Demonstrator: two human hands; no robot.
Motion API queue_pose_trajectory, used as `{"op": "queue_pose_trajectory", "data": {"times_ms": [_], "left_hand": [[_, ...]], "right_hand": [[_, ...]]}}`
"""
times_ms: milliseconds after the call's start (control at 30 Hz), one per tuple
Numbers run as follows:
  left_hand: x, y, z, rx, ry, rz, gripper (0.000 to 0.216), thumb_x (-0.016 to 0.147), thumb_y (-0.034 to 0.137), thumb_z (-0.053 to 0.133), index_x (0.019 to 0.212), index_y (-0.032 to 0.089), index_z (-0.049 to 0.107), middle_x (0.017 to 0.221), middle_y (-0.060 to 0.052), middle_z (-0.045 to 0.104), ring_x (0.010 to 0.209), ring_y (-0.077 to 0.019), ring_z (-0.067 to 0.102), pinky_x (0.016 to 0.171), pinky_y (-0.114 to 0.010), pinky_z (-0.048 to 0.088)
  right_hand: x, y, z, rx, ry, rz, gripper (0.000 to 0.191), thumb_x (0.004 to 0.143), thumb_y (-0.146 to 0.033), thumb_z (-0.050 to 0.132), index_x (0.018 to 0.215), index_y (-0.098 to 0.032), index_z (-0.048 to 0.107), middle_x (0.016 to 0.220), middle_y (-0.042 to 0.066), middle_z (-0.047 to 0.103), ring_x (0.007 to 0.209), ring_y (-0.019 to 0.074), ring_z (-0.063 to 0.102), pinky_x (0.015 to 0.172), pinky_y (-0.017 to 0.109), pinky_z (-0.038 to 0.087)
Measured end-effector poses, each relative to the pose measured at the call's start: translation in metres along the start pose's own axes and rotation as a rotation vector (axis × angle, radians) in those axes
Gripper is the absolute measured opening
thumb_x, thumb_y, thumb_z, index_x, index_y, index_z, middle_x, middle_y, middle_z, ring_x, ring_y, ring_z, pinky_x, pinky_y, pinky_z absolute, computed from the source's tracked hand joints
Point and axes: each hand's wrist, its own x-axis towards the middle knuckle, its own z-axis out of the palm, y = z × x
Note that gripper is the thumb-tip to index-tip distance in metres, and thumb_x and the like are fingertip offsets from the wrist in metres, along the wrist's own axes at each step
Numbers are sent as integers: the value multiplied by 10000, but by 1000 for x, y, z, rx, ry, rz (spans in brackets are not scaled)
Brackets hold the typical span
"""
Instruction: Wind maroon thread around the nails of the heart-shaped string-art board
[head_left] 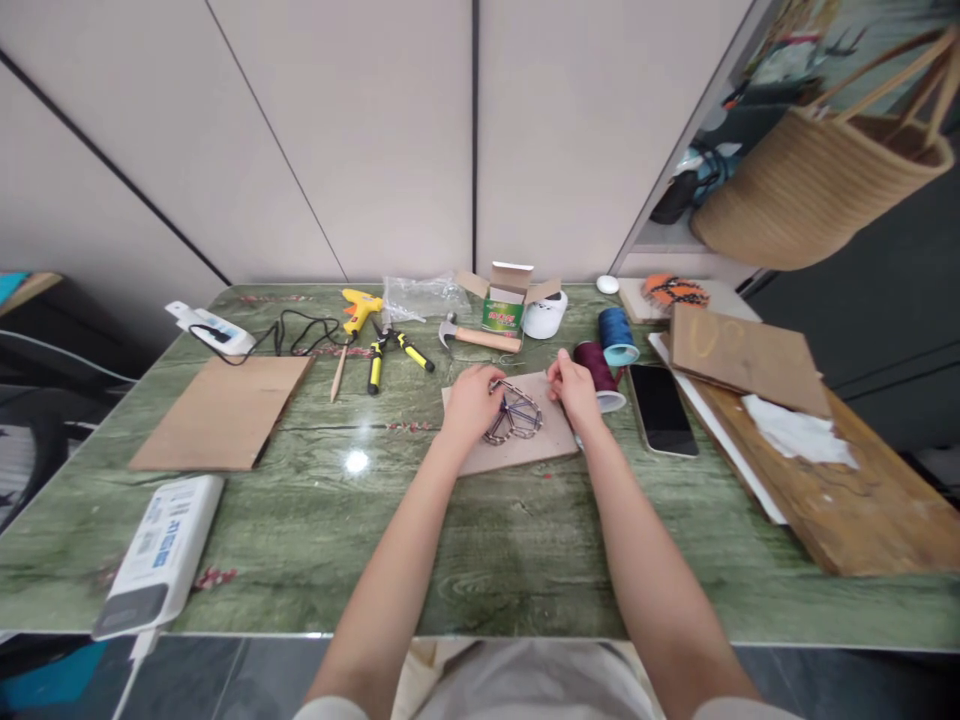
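A small brown board [547,438] lies on the green table [390,520] in front of me. On it sits a round pattern of nails wound with dark thread [514,418]. My left hand [471,402] rests on the board's left part, fingers curled at the edge of the nail pattern. My right hand [574,388] is at the board's far right corner, fingers pinched together near the dark red thread spool [598,370]. What the pinch holds is too small to name. A blue spool [616,335] stands just behind.
A hammer [474,337], pliers [390,352], a yellow glue gun [360,308], a pencil [339,372] and a small open box [505,300] lie at the back. Cardboard [221,412] and a white device [166,550] are on the left. A phone [661,408] and wooden boards [825,470] are on the right.
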Motion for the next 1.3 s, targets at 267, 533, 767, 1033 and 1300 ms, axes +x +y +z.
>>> {"op": "queue_pose_trajectory", "data": {"times_ms": [267,533,767,1033,1300], "left_hand": [[23,33,13,121,-240,-24,358,692,482,649,938,226,693,1027,-87,588,1040,-278,495,872,-396,397],[25,41,21,190,-264,21,177,750,340,588,783,244,733,897,-68,638,950,-251,505,827,-385,362],[30,32,28,104,-215,96,174,767,286,559,803,233,721,891,-50,644,935,-219,533,820,-345,386],[38,21,27,2,-154,52,167,781,185,528,814,165,690,854,-56,662,814,-165,582,804,-284,445],[39,12,32,15,-66,-37,169,814,139,470,824,136,639,869,-77,632,855,-174,571,810,-296,449]], "right_hand": [[0,-3,-1,-14,2,15,542,771,-703,403,535,-219,466,341,-56,288,332,109,334,388,274,337],[4,1,-1,90,-25,38,541,770,-689,426,527,-207,469,353,-72,253,327,84,279,376,251,317],[0,-9,0,430,-23,9,443,795,-576,510,575,-195,462,412,-83,292,352,52,256,409,212,363],[-4,-18,-4,418,-61,-30,265,804,-458,512,707,-218,456,570,-42,450,483,94,462,555,261,490],[-8,-14,12,476,-100,43,231,745,-411,589,755,-220,459,688,-23,603,646,121,616,704,289,520]]}}
